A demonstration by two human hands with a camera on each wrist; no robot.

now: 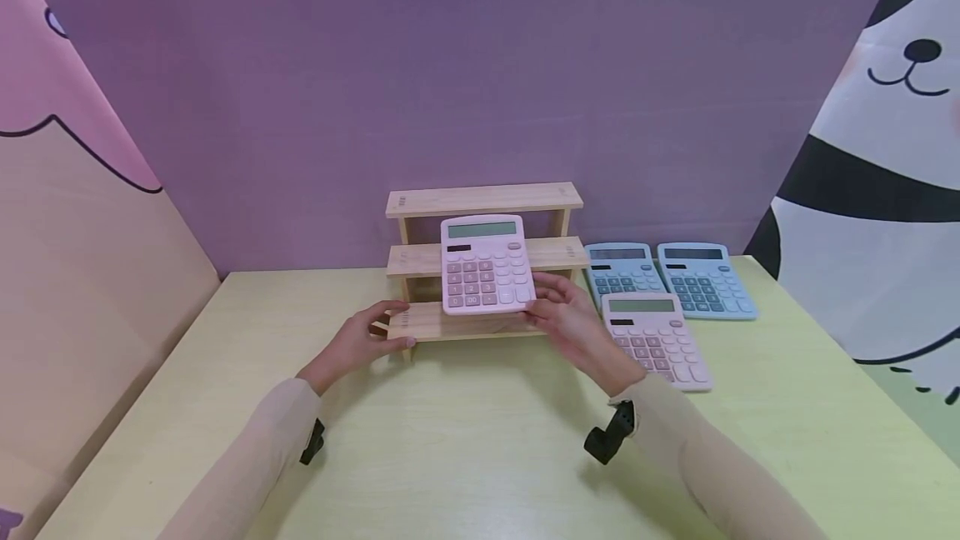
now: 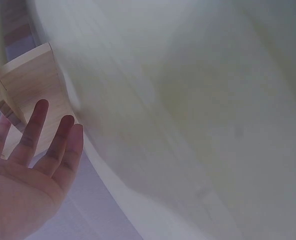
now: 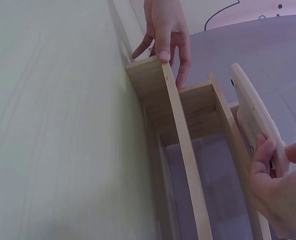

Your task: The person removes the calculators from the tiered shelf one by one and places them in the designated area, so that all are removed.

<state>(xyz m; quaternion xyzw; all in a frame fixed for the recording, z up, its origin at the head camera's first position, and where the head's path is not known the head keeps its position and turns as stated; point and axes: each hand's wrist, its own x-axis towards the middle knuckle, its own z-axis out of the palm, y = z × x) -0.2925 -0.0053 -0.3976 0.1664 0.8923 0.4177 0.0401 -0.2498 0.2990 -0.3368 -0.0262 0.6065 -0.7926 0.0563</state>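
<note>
A three-tier wooden shelf [image 1: 442,330] stands at the back of the table. My left hand [image 1: 360,340] holds the left end of its lowest board, thumb on the front edge. My right hand [image 1: 573,327] pinches the lower right corner of a pink calculator [image 1: 483,265], thumb in front. That calculator is tilted upright before the middle board [image 1: 558,253], its keys and screen towards me. From the side, the right wrist view shows the held calculator [image 3: 255,112] as a pale slab above the lower board.
Right of the shelf lie two blue calculators [image 1: 618,269] side by side and another pink calculator [image 1: 656,340] nearer me, partly behind my right forearm. A purple backdrop [image 1: 480,90] hangs behind the table [image 1: 465,440]. Patterned sheets flank it on both sides.
</note>
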